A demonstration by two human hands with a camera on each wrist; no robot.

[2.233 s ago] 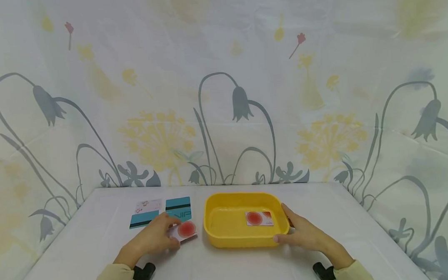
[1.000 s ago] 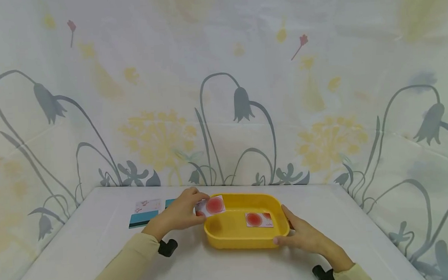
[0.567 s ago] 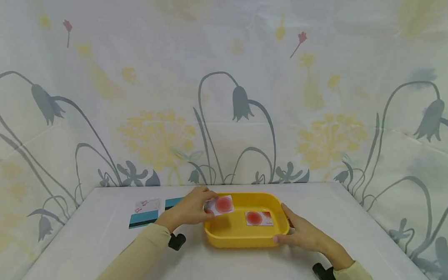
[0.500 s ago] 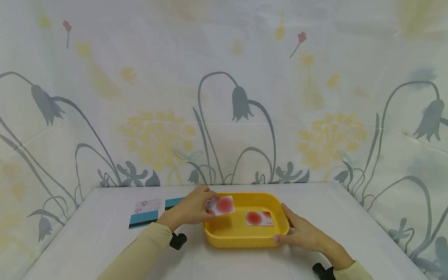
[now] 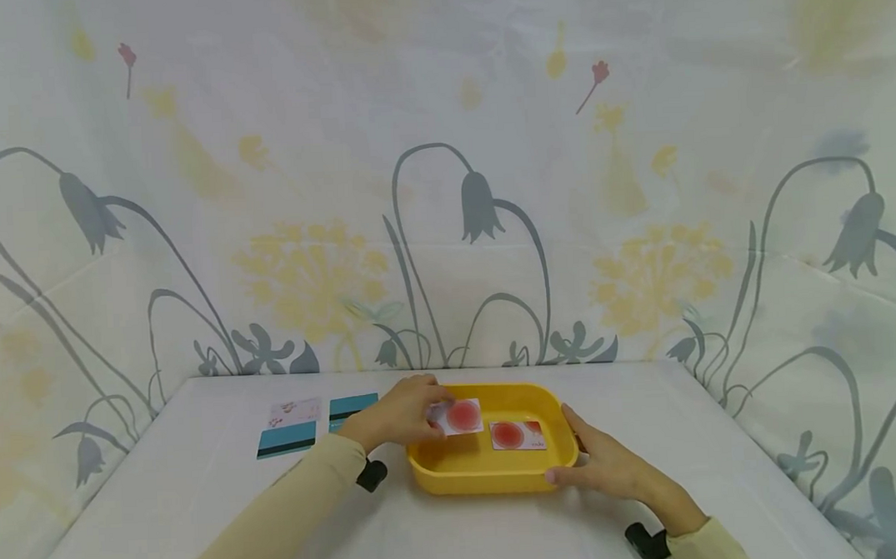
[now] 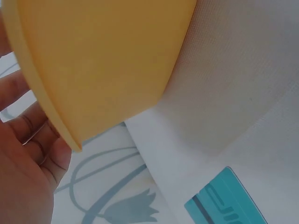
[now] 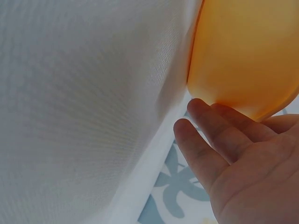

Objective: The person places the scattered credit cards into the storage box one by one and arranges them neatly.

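Card with red disc [image 5: 464, 416] in head view: pinched in left hand [image 5: 403, 413], within outline of yellow tray [image 5: 494, 483]; contact with tray floor impossible to tell. Just to its right, second red-disc card [image 5: 516, 436], flat on tray floor. Right hand [image 5: 608, 464] at tray's right end, thumb on near wall. Farther left on white tablecloth [image 5: 459, 533]: pale pink-patterned card [image 5: 294, 412], two teal striped cards [image 5: 285, 437]. Left wrist view: curled fingers by tray rim, pinched card hidden. Right wrist view: fingers straight, relaxed, along tray's outer wall.
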